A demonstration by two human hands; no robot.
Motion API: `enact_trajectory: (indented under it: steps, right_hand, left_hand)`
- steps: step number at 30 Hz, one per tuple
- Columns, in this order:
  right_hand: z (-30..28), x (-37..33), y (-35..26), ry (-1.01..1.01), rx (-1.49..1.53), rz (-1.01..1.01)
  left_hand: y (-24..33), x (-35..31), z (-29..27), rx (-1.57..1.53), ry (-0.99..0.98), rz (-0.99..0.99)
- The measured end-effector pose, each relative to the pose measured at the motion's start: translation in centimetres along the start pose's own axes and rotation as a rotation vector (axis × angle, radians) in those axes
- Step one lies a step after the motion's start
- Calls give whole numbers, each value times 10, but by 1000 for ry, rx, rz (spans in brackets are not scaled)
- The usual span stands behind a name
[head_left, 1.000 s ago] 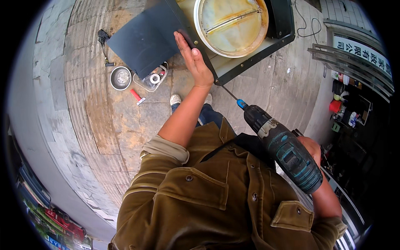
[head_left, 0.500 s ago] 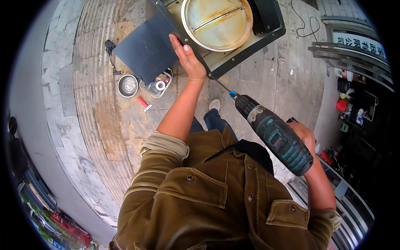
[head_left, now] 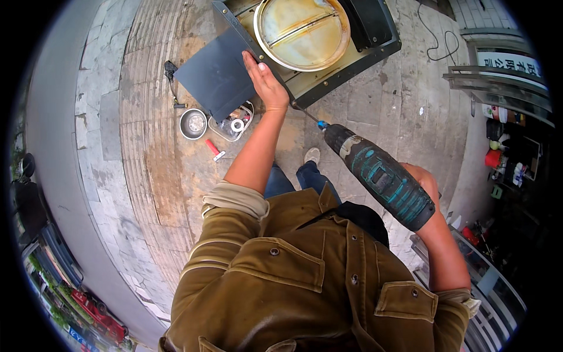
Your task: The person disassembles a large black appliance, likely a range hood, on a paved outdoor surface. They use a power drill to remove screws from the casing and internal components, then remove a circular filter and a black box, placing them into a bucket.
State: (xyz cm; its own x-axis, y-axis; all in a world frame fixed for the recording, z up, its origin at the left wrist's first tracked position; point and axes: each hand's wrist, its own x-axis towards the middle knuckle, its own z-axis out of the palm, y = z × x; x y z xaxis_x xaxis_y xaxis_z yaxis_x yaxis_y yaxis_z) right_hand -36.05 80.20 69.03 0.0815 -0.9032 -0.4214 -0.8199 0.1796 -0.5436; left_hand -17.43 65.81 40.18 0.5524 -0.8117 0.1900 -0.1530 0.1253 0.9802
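Observation:
My right hand (head_left: 425, 179) grips a black and teal power drill (head_left: 381, 182), whose body hides most of the fingers. The drill's long thin bit (head_left: 306, 114) reaches the near corner of a dark metal housing (head_left: 328, 87); the screw head, if any, is too small to make out there. Set in the housing is a round, pale disc (head_left: 302, 35) with brown stains and a bar across it. My left hand (head_left: 267, 85) lies with fingers stretched along the housing's left edge, holding nothing.
A dark flat panel (head_left: 217, 73) adjoins the housing on the left. Near it on the paving are a metal bowl (head_left: 193, 124), a clear container (head_left: 226, 130) with small items, a red-handled scraper (head_left: 213, 148) and a black brush-like tool (head_left: 170, 71). A cable (head_left: 434, 44) lies at far right.
The view has shifted a little, so the ground items appear farther right. The drill has moved slightly up and left in view, its bit still at the housing's corner. My left hand stays on the edge.

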Motion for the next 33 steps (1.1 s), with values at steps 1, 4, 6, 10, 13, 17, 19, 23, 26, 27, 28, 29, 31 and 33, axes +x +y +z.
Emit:
enact_trajectory:
  steps: [1,4,6,10,13,17,19,23,26,27,28,29,31,33]
  right_hand:
    - [0,1,-2,3,-20,-6]
    - [0,1,-4,33,-101,-61]
    - [3,0,-4,80,-184,-148]
    - [2,-4,-8,13,-163,-43]
    - [6,-8,-6,43,-195,-67]
    - [11,-9,1,58,-175,-60]
    - [12,-11,1,53,-171,-31]
    - [17,-17,13,78,-118,6]
    - [15,-20,24,61,-34,13]
    - [14,-20,26,44,-13,7]
    - [14,-20,26,51,-32,-20]
    - [15,-21,27,59,-51,-47]
    - [18,-24,32,68,-41,-66]
    - [19,-26,41,60,14,-55]
  left_hand:
    - [1,-1,0,-2,-3,0]
    - [1,0,2,-22,6,-16]
    - [2,0,2,-21,12,-12]
    - [2,3,1,-33,11,-16]
    - [1,5,-2,-28,-12,-12]
    - [-3,8,-11,-43,-68,-37]
    - [2,11,-23,-120,-130,-83]
    - [16,-6,-60,-95,-222,5]
    - [42,-22,-79,149,-510,178]
    - [45,-24,-78,225,-543,267]
    - [48,-25,-78,301,-577,355]
    - [43,-25,-79,341,-597,380]
    - [48,-18,-81,370,-658,441]
    - [55,-14,-82,404,-717,476]
